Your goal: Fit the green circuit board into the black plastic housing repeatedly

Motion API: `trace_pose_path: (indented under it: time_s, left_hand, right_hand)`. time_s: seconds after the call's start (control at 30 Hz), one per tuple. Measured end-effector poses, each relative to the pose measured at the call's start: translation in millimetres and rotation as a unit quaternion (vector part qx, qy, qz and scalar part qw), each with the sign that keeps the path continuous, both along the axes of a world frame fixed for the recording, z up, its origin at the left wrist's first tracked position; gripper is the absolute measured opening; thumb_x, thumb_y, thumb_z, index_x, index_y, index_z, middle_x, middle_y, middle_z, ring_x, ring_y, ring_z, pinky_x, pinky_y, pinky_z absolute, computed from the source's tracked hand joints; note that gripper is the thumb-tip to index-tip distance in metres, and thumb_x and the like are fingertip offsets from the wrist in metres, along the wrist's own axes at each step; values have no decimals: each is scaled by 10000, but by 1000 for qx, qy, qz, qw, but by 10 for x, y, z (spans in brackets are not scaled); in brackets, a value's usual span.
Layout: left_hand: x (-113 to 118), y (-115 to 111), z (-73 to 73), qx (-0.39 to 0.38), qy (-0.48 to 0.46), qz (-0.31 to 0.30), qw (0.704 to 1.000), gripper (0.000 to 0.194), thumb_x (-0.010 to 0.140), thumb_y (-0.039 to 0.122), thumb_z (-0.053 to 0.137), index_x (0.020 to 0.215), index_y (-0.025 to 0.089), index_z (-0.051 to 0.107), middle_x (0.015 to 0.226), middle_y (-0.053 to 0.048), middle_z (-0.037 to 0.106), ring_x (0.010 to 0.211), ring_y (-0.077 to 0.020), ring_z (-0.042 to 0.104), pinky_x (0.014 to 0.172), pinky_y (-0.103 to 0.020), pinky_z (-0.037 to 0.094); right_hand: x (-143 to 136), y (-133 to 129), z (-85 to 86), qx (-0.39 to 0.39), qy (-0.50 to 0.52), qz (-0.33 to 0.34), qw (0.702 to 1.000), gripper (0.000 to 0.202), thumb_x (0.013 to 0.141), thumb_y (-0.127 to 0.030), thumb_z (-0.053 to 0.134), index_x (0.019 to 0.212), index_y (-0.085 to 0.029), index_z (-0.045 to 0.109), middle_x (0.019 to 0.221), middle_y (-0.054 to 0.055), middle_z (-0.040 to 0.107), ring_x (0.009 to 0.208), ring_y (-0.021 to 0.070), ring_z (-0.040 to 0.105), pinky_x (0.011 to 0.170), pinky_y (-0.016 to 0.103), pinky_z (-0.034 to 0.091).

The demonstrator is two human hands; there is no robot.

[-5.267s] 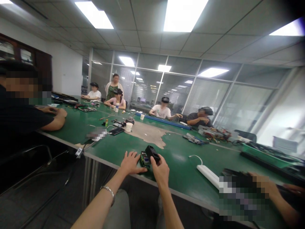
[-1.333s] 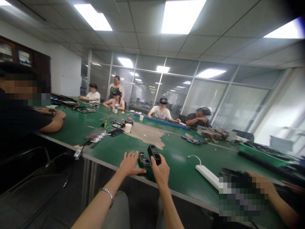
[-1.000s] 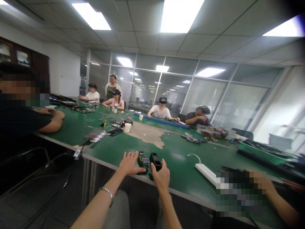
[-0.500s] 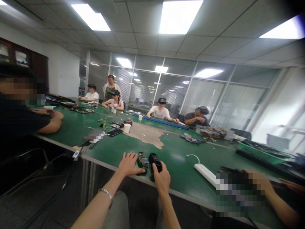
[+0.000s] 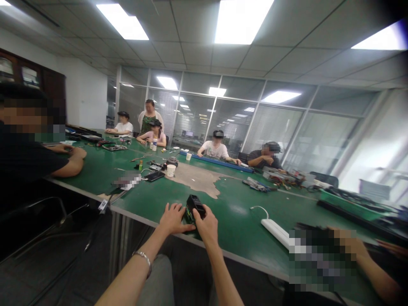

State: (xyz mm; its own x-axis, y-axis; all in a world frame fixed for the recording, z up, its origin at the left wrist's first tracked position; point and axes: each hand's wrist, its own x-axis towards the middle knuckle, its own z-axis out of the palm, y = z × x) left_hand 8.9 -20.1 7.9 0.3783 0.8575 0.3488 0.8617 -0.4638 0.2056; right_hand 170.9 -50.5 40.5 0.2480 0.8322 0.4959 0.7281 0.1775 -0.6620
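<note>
Holds a black case (image 5: pixel 195 203) in the right hand (image 5: pixel 208 225), tilted over a green circuit board (image 5: pixel 188 216) near the front edge of the green tabletop (image 5: pixel 242 208). Grips it from the near right, narrowed firmly around its sides, probably so as to leave the far end in view. Cannot tell contact from a slight gap between case and board, with most of the board hidden. Spreads the left hand (image 5: pixel 173 219) wide and low just left of the board, grasping nothing visible, likely to brace the board against sliding.

Note, farther off to the left, a paper cup (image 5: pixel 171 171) and a dark phone (image 5: pixel 155 176), well apart from both hands, perhaps placed there for safety from knocks. Note, to the right, a long white bar (image 5: pixel 277 233), lying aslant, and beyond it a green tray (image 5: pixel 338 202) heaped with dark parts, presumably gathered to prevent scattering.
</note>
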Motion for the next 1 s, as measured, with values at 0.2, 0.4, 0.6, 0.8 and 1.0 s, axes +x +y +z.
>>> trace_pose_path:
  time_s: [0.2,0.4,0.6,0.8,1.0]
  left_hand:
    - [-6,12,1,-4,3,-2,1000,902,765,789,376,1430,180,365,1464,-144,415,1342,-351,335,1126,-567,173]
    - [4,17,-3,-11,-3,2,1000,1030,734,734,441,1501,96,184,1493,-172,367,1354,-353,320,1136,-563,169]
    - [13,7,6,-12,2,10,1000,956,752,675,432,1499,120,213,1491,-151,376,1352,-339,322,1143,-544,162]
    - [22,-16,42,-16,13,13,1000,923,767,657,417,1499,132,214,1490,-146,377,1358,-336,318,1146,-541,149]
    - [21,-9,53,-31,16,14,999,966,765,720,405,1506,141,182,1506,-148,353,1373,-344,295,1140,-560,149]
  right_hand:
    - [-61,-5,-3,-41,-81,-12,996,478,828,-401,547,1214,-124,591,1066,138,695,1021,260,649,856,307,456]
    - [-34,-49,-182,-75,-114,6,991,517,829,-397,561,1260,-111,566,1133,151,674,1057,270,635,870,309,451]
    - [-52,-92,-381,-30,-89,-12,995,779,842,-532,529,1420,-31,382,1238,207,608,1094,300,606,909,348,439]
    - [-97,-120,-440,-4,-64,-37,997,619,842,-536,507,1287,-107,535,1146,167,655,1019,294,621,870,359,437]
    - [-108,-72,-346,-15,14,-35,999,524,836,-515,495,1208,-157,586,1064,121,684,988,265,631,826,331,449]
